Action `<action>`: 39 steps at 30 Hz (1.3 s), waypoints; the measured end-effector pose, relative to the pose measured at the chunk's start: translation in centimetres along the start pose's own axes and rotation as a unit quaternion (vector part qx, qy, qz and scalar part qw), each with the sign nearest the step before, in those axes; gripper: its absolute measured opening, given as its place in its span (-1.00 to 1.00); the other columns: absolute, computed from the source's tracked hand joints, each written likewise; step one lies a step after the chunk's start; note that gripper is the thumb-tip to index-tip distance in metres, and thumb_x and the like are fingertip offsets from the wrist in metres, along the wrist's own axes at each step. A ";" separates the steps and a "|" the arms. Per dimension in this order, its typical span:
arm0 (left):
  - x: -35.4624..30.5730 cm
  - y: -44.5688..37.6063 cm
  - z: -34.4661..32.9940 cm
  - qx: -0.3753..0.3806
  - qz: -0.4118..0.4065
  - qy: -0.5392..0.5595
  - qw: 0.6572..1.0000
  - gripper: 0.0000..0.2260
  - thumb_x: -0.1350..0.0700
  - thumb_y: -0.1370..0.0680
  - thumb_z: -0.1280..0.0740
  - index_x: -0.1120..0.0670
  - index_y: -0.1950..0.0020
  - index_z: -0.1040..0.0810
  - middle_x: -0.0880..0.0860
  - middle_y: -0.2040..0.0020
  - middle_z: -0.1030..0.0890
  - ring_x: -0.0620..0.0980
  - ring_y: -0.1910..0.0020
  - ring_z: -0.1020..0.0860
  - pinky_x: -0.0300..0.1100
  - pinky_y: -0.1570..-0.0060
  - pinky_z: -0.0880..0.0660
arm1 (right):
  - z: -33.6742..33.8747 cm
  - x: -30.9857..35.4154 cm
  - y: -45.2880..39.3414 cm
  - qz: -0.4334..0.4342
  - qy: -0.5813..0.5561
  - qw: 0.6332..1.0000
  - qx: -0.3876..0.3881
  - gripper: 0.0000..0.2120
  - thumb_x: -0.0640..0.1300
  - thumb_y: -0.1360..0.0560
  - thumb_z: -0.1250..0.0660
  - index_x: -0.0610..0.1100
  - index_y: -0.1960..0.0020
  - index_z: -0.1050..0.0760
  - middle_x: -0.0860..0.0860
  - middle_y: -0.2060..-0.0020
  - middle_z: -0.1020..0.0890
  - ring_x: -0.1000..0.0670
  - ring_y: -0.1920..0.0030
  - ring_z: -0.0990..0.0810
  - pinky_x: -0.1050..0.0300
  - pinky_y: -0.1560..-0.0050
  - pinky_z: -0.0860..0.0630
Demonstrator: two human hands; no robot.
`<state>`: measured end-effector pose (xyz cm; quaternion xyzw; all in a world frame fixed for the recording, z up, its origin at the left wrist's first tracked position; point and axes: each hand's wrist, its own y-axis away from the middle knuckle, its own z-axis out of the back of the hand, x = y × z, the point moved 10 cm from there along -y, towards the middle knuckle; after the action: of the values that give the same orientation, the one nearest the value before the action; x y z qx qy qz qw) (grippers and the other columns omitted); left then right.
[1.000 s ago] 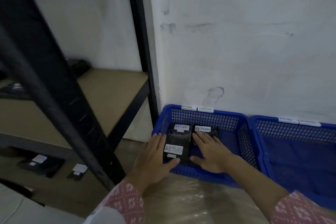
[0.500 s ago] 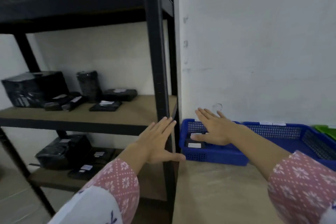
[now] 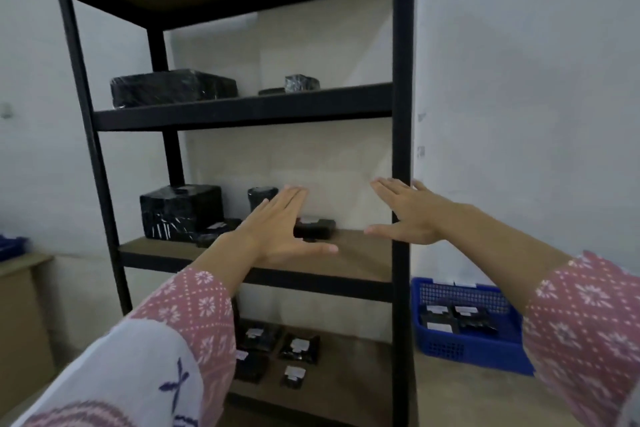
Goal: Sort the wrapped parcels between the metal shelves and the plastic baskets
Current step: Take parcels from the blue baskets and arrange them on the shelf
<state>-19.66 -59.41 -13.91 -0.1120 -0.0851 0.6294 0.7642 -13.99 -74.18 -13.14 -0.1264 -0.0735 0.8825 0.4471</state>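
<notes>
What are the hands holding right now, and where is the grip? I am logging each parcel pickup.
Nothing is held. The left hand and right hand are both open with straight fingers, raised in front of the metal shelves, with no grip on any parcel.

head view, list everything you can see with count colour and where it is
metal shelf rack: one, black frame with brown boards, centre, against the wall
large wrapped parcels: two, black, left end of the upper and middle shelves
small wrapped parcels, upper shelf: about two, black, right of centre
wrapped parcels, middle shelf: several, black, one upright, the rest flat, partly hidden by the left hand
labelled parcels, bottom shelf: about four, black with white labels
plastic basket: one, blue, on the floor right of the rack, holding labelled black parcels
left hand: open, raised before the middle shelf, holding nothing
right hand: open, at the rack's right post, holding nothing
</notes>
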 end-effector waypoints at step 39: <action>38.7 -21.3 15.6 -0.373 -0.213 -0.064 0.901 -0.52 -0.16 -0.56 -0.04 0.13 -0.21 -0.52 0.05 -0.08 -0.61 0.06 0.02 -0.58 -0.11 0.00 -0.45 | 16.5 9.1 -45.7 -0.107 -0.030 0.980 -0.163 -0.53 -0.13 -0.62 -0.09 -0.01 -0.51 -0.12 -0.02 -0.52 -0.07 -0.06 -0.50 -0.09 0.08 -0.46 -0.04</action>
<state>3.67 -24.31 6.53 -0.3277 -0.3845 0.3799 0.7749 11.32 -40.13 12.29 -0.1624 -0.2430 0.8090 0.5099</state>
